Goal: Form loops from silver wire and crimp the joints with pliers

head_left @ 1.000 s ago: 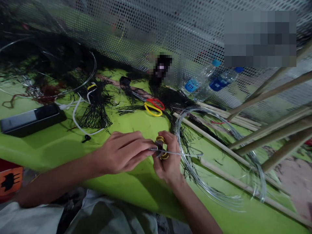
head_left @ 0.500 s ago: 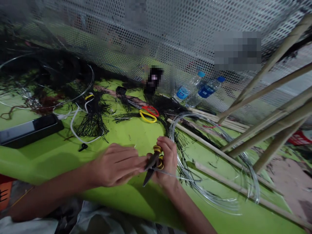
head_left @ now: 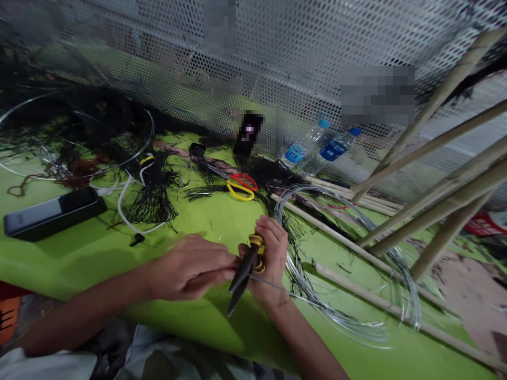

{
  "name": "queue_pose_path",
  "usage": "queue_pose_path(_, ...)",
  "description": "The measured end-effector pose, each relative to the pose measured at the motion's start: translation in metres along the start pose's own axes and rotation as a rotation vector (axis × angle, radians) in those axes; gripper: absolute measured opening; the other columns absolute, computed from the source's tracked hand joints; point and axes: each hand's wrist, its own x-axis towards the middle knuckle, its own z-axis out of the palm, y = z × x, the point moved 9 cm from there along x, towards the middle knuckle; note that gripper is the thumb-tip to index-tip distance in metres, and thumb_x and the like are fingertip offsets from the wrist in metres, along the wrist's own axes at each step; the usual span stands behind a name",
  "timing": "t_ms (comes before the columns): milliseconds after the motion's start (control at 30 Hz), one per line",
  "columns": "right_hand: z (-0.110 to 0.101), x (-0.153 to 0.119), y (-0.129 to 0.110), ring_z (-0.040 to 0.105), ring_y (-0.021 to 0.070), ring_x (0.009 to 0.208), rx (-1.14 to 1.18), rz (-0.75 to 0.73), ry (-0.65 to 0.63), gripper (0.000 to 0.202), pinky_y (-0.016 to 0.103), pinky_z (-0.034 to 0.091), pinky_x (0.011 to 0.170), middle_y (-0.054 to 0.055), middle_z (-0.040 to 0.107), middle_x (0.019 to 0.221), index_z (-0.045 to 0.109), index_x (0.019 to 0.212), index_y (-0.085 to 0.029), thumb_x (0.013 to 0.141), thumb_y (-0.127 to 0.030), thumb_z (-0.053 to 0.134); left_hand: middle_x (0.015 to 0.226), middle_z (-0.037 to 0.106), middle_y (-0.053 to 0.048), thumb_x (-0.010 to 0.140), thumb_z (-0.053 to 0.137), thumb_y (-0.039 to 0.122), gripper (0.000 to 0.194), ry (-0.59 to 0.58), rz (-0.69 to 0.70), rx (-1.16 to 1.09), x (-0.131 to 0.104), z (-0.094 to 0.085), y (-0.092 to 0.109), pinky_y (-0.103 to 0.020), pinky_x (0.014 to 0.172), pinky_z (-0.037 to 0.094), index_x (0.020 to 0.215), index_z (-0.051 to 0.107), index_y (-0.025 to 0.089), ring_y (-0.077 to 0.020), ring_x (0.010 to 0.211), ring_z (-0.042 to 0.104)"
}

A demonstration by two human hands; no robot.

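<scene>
My right hand (head_left: 271, 258) is closed around the yellow-and-black handles of dark-bladed scissors (head_left: 242, 273), whose blades point down toward the front edge. My left hand (head_left: 194, 268) is closed just left of the blades, its fingertips touching near them; what it pinches is hidden. A thin wire (head_left: 273, 285) runs from the blades across my right wrist toward a large coil of silvery wire (head_left: 293, 258). Behind my hands lie other scissors (head_left: 241, 189) with red and yellow handles.
On the green table (head_left: 198, 216) are a dark box (head_left: 55, 211), a white cable (head_left: 121, 203), black netting (head_left: 152, 198) and bamboo sticks (head_left: 336, 232). Two bottles (head_left: 330, 150) stand by a mesh panel (head_left: 178, 68). Bamboo poles (head_left: 447, 200) slant at the right.
The scissor blades have closed to a narrower angle and tilt more downward. My left hand has shifted slightly right, staying beside them.
</scene>
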Motion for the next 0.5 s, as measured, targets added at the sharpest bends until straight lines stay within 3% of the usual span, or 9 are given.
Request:
queue_pose_path(300, -0.0014, 0.0024, -0.0015, 0.06, 0.0303, 0.115, -0.06, -0.009, 0.002, 0.041, 0.053, 0.054, 0.094, 0.011, 0.063, 0.115, 0.049, 0.132, -0.027, 0.095, -0.022, 0.066, 0.06, 0.06, 0.003, 0.11, 0.036, 0.031, 0.031, 0.066, -0.028, -0.016, -0.0043, -0.0001, -0.0062, -0.023, 0.05, 0.039, 0.093, 0.058, 0.02, -0.0098, 0.048, 0.052)
queue_pose_path(500, 0.0037, 0.0008, -0.0048, 0.06, 0.0288, 0.108, -0.091, -0.013, -0.065, 0.038, 0.045, 0.055, 0.086, 0.01, 0.066, 0.109, 0.048, 0.13, -0.026, 0.095, -0.02, 0.062, 0.065, 0.069, 0.0, 0.111, 0.032, 0.029, 0.031, 0.153, 0.005, 0.086, -0.0088, -0.0048, -0.0033, -0.022, 0.052, 0.045, 0.102, 0.061, 0.018, -0.0111, 0.053, 0.063)
